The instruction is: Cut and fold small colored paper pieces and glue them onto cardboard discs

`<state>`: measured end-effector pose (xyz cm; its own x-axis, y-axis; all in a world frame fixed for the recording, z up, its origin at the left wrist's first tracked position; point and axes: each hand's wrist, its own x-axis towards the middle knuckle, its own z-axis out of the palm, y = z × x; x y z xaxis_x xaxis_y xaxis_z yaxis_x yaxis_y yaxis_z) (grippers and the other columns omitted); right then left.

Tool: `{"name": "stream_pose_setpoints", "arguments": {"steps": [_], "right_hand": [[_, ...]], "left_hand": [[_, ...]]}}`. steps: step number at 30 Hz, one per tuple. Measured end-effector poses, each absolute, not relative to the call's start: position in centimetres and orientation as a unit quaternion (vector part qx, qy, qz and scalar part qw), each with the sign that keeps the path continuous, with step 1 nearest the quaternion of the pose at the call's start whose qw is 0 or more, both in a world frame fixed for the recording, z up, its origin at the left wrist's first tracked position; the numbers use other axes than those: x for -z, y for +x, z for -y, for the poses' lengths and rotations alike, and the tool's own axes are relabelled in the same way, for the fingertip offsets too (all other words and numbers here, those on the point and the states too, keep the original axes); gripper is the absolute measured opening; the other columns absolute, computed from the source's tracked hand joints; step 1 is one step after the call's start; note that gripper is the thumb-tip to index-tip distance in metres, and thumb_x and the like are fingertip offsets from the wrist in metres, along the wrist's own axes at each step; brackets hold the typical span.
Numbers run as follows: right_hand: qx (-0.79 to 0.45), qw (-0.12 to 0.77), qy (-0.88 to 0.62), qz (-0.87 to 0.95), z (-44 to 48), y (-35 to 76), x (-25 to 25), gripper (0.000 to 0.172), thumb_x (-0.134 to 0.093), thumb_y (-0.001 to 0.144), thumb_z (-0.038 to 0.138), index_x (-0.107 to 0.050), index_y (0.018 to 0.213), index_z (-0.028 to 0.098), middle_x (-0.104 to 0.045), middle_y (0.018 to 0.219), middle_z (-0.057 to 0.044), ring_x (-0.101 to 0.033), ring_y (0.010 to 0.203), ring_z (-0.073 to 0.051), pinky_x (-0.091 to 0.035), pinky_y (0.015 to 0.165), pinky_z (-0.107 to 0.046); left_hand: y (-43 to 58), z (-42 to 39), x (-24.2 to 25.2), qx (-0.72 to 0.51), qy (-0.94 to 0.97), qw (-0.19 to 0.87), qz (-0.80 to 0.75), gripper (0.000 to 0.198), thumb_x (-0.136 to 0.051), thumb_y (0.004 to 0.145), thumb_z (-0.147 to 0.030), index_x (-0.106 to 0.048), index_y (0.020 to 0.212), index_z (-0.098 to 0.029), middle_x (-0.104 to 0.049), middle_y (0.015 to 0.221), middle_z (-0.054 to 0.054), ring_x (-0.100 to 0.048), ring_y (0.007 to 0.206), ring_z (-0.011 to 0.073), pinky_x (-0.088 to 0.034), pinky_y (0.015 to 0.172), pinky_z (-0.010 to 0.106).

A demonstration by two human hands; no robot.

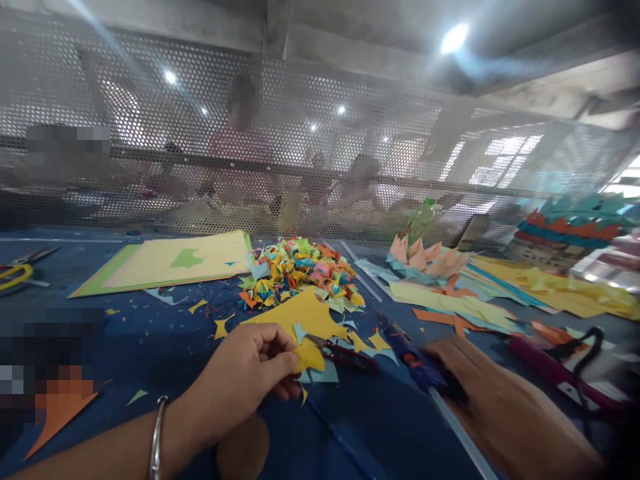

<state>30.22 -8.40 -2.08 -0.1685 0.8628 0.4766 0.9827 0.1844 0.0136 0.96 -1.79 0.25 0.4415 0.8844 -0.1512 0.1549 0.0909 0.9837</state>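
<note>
My left hand [257, 370], with a bangle at the wrist, pinches a small yellow paper cut-out [310, 355] between thumb and fingers. Blurred by motion, my right hand [500, 400] grips a dark purple glue gun [413, 357]. A long translucent glue stick [460, 433] runs out of its back, and its tip points away toward the table's middle. Just beyond my left hand lies a larger yellow paper sheet [300, 313] with cut edges. A dark red slender object [350, 357] lies between my hands; its kind is unclear.
A heap of colourful paper pieces [305, 270] lies ahead. Paper sheets [165, 263] are stacked left, near scissors [17, 277]. Pointed peach paper strips [425, 257], yellow strips [565, 287] and a magenta object [555, 373] with a black cord occupy the right. A perforated screen [300, 147] stands behind.
</note>
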Motion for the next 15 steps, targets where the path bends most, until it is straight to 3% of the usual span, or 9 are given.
{"name": "stream_pose_setpoints", "arguments": {"steps": [5, 12, 15], "right_hand": [[0.138, 0.095, -0.653, 0.739, 7.4, 32.0, 1.8, 0.024, -0.046, 0.078, 0.025, -0.060, 0.096, 0.018, -0.065, 0.100, -0.011, -0.068, 0.081, -0.027, -0.056, 0.067, -0.037], [0.116, 0.157, -0.608, 0.769, 7.7, 32.5, 1.7, 0.031, -0.054, 0.078, 0.032, -0.060, 0.108, 0.023, -0.064, 0.113, -0.010, -0.063, 0.099, -0.031, -0.051, 0.084, -0.045], [0.046, 0.173, -0.606, 0.775, 8.1, 29.2, 0.0, 0.027, -0.052, 0.085, 0.040, -0.059, 0.107, 0.025, -0.065, 0.102, -0.007, -0.065, 0.081, -0.023, -0.054, 0.071, -0.036]], "left_hand": [[1.1, 1.9, -0.8, -0.303, 0.595, 0.597, -0.445, 0.018, -0.064, 0.071, -0.032, -0.058, 0.069, -0.015, -0.062, 0.062, 0.000, -0.064, 0.057, 0.0138, -0.048, 0.055, 0.024], [0.9, 1.8, -0.7, -0.302, 0.597, 0.597, -0.442, 0.019, -0.065, 0.071, -0.032, -0.059, 0.071, -0.014, -0.062, 0.063, -0.001, -0.064, 0.057, 0.0127, -0.048, 0.055, 0.023], [1.0, 1.8, -0.7, -0.305, 0.599, 0.595, -0.441, 0.018, -0.064, 0.071, -0.031, -0.059, 0.069, -0.014, -0.062, 0.062, -0.001, -0.063, 0.058, 0.0120, -0.047, 0.055, 0.022]]}}
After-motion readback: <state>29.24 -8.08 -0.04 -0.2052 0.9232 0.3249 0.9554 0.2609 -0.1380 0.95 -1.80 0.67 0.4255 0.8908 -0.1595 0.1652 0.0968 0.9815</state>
